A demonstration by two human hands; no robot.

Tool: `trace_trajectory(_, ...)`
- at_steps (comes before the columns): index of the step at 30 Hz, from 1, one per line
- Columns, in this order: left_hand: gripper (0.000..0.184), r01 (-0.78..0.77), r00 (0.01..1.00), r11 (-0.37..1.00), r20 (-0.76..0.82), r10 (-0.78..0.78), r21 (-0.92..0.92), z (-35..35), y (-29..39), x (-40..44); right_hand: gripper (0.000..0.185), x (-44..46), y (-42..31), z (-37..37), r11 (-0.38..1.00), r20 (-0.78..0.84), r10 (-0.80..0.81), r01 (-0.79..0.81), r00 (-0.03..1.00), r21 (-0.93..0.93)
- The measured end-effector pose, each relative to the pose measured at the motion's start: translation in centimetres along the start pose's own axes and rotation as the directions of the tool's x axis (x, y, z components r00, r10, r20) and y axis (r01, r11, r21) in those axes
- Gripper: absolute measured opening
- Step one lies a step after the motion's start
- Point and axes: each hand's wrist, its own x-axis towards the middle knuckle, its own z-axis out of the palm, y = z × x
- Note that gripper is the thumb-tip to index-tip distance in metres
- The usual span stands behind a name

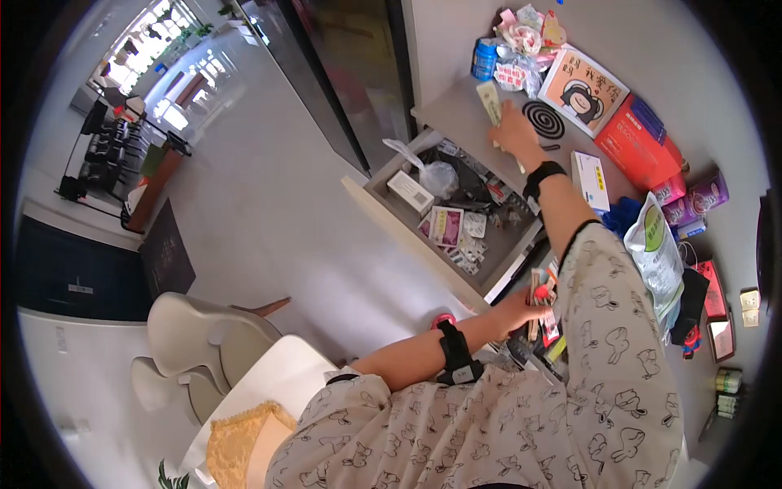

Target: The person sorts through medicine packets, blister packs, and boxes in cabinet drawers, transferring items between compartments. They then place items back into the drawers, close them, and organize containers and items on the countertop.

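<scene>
Head view: looks down past a rabbit-print shirt (489, 432).
Left hand (513, 312): fingers curled around a red-and-brown bundle (543, 295), beside the upper drawer; its separate parts are hard to make out.
Below it: mixed items (558, 350), crowded together.
Upper drawer (414, 243): pulled out, with a white box (410, 191), a knotted plastic bag (440, 178) and a purple-and-white packet (446, 226) inside.
Right hand (517, 133): fingers closed on a pale yellow strip (487, 98) that sticks out at both ends, over the bench (444, 106); whether the strip touches the surface, I cannot tell.
Around that hand: a black coil (543, 121) just beside it, then a cartoon card (582, 91) and a red box (639, 143).
Beyond: shell chairs (195, 326), then black seats (110, 147) across the floor.
</scene>
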Motion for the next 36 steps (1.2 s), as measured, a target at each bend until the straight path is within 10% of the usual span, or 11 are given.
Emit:
trace_trajectory(6,0.041,0.006,1.0,0.977,-0.026,-0.012,-0.213,-0.4,2.4,-2.3,0.068,-5.9,1.8,-8.5,0.888,-0.221,-0.217,0.286,0.951,0.359)
trace_trajectory(8,0.046,-0.104,0.995,0.963,-0.031,0.1,-0.25,-1.0,4.1,-4.4,0.063,-8.8,3.3,-10.0,0.649,-0.203,-0.146,0.249,0.968,0.719)
trace_trajectory(12,0.047,-0.256,0.963,0.912,-0.171,0.21,-0.322,-5.3,7.0,-10.0,0.057,-14.4,2.2,-10.2,0.499,-0.068,-0.161,0.141,0.985,0.855)
trace_trajectory(16,0.041,-0.575,0.745,0.803,-0.509,0.431,-0.16,-7.4,9.4,-12.1,0.055,-16.6,-2.1,-3.3,0.459,-0.079,-0.198,0.164,0.977,0.873)
trace_trajectory(20,0.039,-0.58,0.734,0.806,-0.504,0.455,-0.116,-8.2,10.5,-12.8,0.073,-16.9,-2.5,4.5,0.807,0.316,-0.518,0.33,0.795,0.49)
trace_trajectory(22,0.039,-0.632,0.644,0.773,-0.587,0.491,-0.048,-7.0,10.4,-12.9,0.076,-20.3,-1.2,5.6,0.859,0.192,-0.487,0.428,0.852,0.281)
trace_trajectory(26,0.04,-0.618,0.654,0.785,-0.579,0.487,-0.038,-8.3,9.3,-13.6,0.062,-25.7,2.7,-0.4,0.74,0.265,-0.543,0.305,0.797,0.599)
trace_trajectory(28,0.037,-0.632,0.695,0.757,-0.555,0.457,-0.169,-10.7,8.3,-14.3,0.062,-27.2,7.4,-3.2,0.747,0.594,-0.376,-0.147,0.711,0.648)
trace_trajectory(30,0.037,-0.625,0.706,0.751,-0.565,0.427,-0.214,-11.9,8.2,-14.6,0.054,-27.3,14.7,-2.9,0.924,0.769,0.154,-0.366,0.62,0.11)
trace_trajectory(32,0.036,-0.612,0.655,0.783,-0.628,0.421,-0.114,-12.1,8.5,-13.9,0.051,-29.8,18.5,0.7,0.986,0.325,0.162,-0.14,0.932,-0.089)
trace_trajectory(36,0.036,-0.579,0.674,0.81,-0.612,0.414,-0.09,-8.9,10.4,-12.6,0.053,-29.5,18.2,2.9,0.967,0.29,0.241,-0.205,0.926,-0.149)
